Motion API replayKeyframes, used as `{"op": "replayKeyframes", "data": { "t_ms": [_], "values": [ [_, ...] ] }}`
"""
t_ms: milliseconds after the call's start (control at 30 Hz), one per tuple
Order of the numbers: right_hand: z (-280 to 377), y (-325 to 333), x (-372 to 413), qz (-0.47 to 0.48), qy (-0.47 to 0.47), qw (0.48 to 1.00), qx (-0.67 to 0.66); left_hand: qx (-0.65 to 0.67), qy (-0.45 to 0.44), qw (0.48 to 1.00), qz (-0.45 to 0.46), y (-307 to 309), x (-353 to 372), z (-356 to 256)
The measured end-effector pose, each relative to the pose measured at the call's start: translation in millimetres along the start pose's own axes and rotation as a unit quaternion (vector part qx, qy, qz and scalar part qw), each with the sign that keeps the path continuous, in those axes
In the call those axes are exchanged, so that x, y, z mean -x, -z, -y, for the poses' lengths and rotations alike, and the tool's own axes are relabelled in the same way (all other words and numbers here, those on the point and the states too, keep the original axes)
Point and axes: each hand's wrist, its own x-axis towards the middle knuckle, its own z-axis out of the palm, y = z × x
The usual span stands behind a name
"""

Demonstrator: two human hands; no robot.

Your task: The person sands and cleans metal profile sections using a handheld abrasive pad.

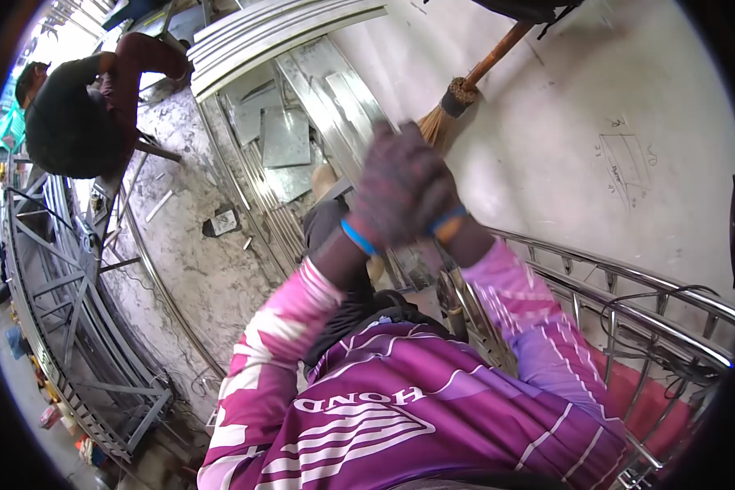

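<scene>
My left hand (377, 192) and my right hand (429, 186) are clasped together in front of my chest. Both wear dark knitted gloves with blue cuff edges, slightly blurred by motion. The fingers look closed around each other, and I can make out no tool between them. Behind and below the hands lie long metal profiles (332, 96) and flat metal sheets (286, 137). A straw broom (456, 100) with a wooden handle leans against the wall just beyond my fingers.
Another person (77, 122) sits at the left, near a grey metal truss frame (57, 282). A shiny tubular rack (612, 269) with black cable stands at my right. Stacked metal strips (278, 33) lie ahead. The wall (563, 155) bears a pencil sketch.
</scene>
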Motion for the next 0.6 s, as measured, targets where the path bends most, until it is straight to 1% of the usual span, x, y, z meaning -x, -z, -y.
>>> {"op": "replayKeyframes", "data": {
  "t_ms": [33, 67, 100, 133, 167, 233, 267, 300, 367, 400, 433, 467, 500, 533, 567, 600],
  "values": [
    [7, 10, 27, 0.012, -0.009, 1.0, -0.002, 0.014, -0.024, 0.999, -0.031, -6, 11, -21],
    [7, 20, 50, 0.024, -0.018, 1.0, -0.005, 0.019, -0.02, 0.999, -0.033, -12, 23, -38],
    [20, 25, 53, 0.035, -0.026, 0.999, -0.006, 0.041, 0.004, 0.999, -0.008, -16, 32, -52],
    [10, 38, 65, 0.044, -0.032, 0.998, -0.008, 0.061, 0.027, 0.998, 0.017, -13, 31, -57],
    [18, 39, 60, 0.052, -0.038, 0.998, -0.01, 0.063, 0.031, 0.997, 0.012, -8, 27, -54],
    [23, 44, 43, 0.07, -0.05, 0.996, -0.015, 0.031, 0.051, 0.99, 0.124, 7, 19, -46],
    [25, 41, 7, 0.078, -0.057, 0.995, -0.019, 0.058, 0.025, 0.997, 0.034, 3, 16, -27],
    [17, 48, 8, 0.087, -0.065, 0.994, -0.024, 0.06, 0.029, 0.997, 0.034, 1, 12, -8],
    [9, 44, -55, 0.102, -0.087, 0.99, -0.036, 0.03, -0.024, 0.997, -0.073, 7, -7, 39],
    [11, 50, -55, 0.107, -0.099, 0.988, -0.043, 0.013, -0.031, 0.997, -0.07, 8, -20, 71],
    [11, 53, -80, 0.137, 0.022, 0.968, 0.211, -0.003, -0.039, 0.997, -0.066, 12, -30, 101],
    [1, 33, -103, 0.104, -0.025, 0.992, 0.065, -0.041, -0.081, 0.993, -0.073, 25, -41, 123],
    [-6, 15, -120, 0.066, -0.071, 0.992, -0.082, -0.081, -0.124, 0.986, -0.081, 38, -51, 138],
    [-6, 19, -132, 0.063, -0.072, 0.992, -0.085, -0.034, -0.043, 0.995, -0.083, 44, -59, 143],
    [-4, 28, -140, 0.089, -0.095, 0.988, -0.084, 0.013, 0.039, 0.996, -0.082, 45, -62, 147],
    [0, 35, -132, 0.115, -0.126, 0.981, -0.088, -0.03, 0.033, 0.995, -0.094, 39, -61, 142]
  ]
}}
